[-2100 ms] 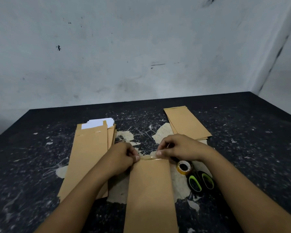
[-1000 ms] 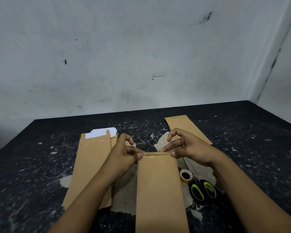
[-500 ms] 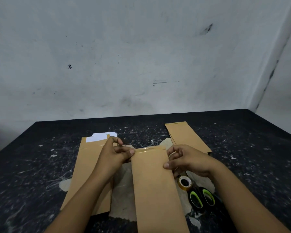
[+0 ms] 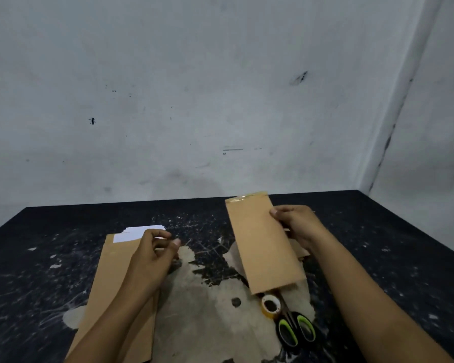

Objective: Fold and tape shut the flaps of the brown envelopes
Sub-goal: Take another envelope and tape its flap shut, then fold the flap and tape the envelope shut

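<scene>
Now, with my right hand (image 4: 296,227) gripping the taped envelope (image 4: 262,242) above the table's (image 4: 378,258) right side, I'd lay it squarely on the far-right pile (image 4: 299,251) while my empty, loosely curled left hand (image 4: 152,254) reaches the left stack (image 4: 113,284).

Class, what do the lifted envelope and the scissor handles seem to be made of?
Lifted envelope: seemingly matte brown kraft paper, thin and flat, with a glossy strip, likely clear tape, at its top. Scissor handles: probably black plastic with green lining.
</scene>
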Action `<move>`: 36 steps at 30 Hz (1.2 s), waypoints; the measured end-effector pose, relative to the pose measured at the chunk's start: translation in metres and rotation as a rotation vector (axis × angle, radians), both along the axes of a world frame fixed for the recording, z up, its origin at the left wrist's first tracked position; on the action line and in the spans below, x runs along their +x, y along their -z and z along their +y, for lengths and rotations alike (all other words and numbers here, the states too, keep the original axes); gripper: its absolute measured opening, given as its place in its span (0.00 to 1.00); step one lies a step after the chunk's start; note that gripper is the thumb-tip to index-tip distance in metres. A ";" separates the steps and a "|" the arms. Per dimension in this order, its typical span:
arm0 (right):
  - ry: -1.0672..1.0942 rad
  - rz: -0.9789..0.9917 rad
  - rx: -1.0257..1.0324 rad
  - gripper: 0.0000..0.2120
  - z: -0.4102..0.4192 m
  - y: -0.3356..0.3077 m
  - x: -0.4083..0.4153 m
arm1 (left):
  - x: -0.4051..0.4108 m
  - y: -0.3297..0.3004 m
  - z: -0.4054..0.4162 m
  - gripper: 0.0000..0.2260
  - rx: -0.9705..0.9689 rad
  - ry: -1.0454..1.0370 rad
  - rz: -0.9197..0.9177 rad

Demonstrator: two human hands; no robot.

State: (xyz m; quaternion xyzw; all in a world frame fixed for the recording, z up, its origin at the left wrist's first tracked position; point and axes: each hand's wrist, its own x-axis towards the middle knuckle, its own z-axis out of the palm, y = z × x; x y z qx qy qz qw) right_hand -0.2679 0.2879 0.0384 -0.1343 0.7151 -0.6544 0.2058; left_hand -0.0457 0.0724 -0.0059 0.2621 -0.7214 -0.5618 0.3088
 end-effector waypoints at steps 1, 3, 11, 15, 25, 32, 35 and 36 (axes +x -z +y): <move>0.029 0.012 0.021 0.09 -0.001 -0.003 -0.011 | 0.000 0.000 -0.001 0.06 -0.036 -0.005 -0.014; 0.071 0.037 0.091 0.09 -0.005 -0.003 -0.032 | 0.001 0.002 -0.003 0.05 -0.110 -0.015 -0.046; 0.214 0.059 0.350 0.09 -0.024 0.042 -0.106 | 0.003 0.004 -0.005 0.03 -0.326 -0.064 -0.122; 0.248 0.112 0.463 0.13 -0.026 0.049 -0.117 | 0.004 0.006 -0.005 0.03 -0.345 -0.042 -0.142; 0.212 0.182 0.564 0.11 -0.027 0.053 -0.108 | 0.008 0.004 -0.013 0.05 -0.537 -0.037 -0.195; 0.169 0.360 0.511 0.06 -0.021 0.038 -0.074 | 0.020 -0.003 -0.040 0.16 -0.652 -0.299 -0.558; 0.010 0.447 0.552 0.06 -0.033 0.036 -0.034 | 0.027 -0.004 -0.051 0.41 -0.525 -0.348 -0.899; -0.045 0.473 0.566 0.06 -0.037 0.037 -0.017 | 0.029 -0.004 -0.053 0.45 -0.478 -0.341 -0.925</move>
